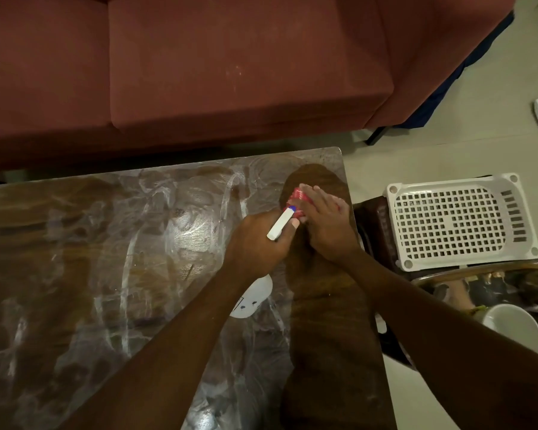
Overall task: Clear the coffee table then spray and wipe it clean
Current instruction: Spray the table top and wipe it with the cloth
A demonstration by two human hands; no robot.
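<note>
The wooden coffee table (106,274) is streaked with whitish smears over most of its top, with a darker streak-free band along its right side. My left hand (258,243) grips a white spray bottle (280,224) with a blue nozzle tip; the bottle's rounded white body shows under my forearm. My right hand (325,221) lies flat on a red-and-white cloth (298,201), pressing it on the table near the far right corner. The cloth is mostly hidden by my fingers.
A red-brown sofa (199,72) runs along the table's far edge. To the right stand an upturned white perforated basket (454,221) on a dark stool, a tray with a white bowl (513,327), and pale floor (510,88).
</note>
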